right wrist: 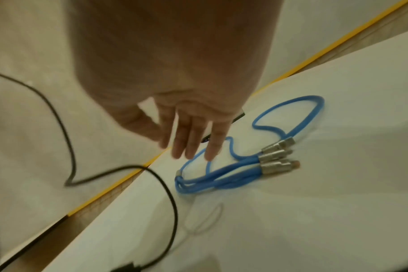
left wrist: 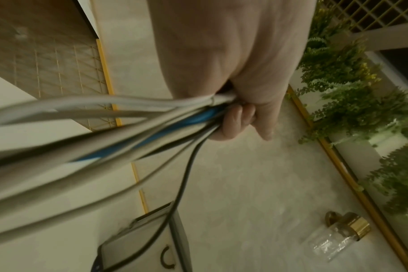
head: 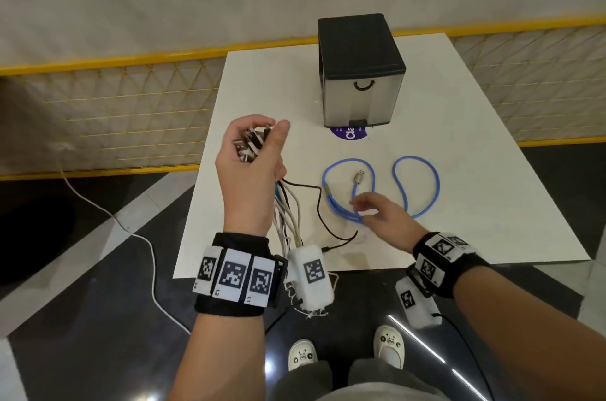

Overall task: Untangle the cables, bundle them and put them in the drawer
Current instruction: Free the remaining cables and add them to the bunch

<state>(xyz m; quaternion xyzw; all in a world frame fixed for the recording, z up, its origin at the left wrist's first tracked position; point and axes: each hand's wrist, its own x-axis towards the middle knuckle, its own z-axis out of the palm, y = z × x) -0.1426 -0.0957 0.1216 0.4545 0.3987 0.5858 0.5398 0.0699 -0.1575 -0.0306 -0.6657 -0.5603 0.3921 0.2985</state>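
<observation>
Head view: left hand point(head: 251, 154) grips a bundle of cables point(head: 288, 210) above the table's point(head: 492, 138) left edge; right hand point(head: 383, 213), fingers straight, hovers over the blue cable point(head: 416, 184) mid-table.

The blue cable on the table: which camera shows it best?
The head view: the whole blue cable lies looped on the white table. The right wrist view shows its metal connectors closer, partly behind the right hand. The left wrist view misses it.

My table is a white board point(head: 475, 125). At its far end stands the drawer box point(head: 360, 72) (black top, grey front), over a purple sticker point(head: 350, 133). Nearer me lie the looped blue cable point(head: 416, 184) and a thin black cable point(head: 319, 204).
</observation>
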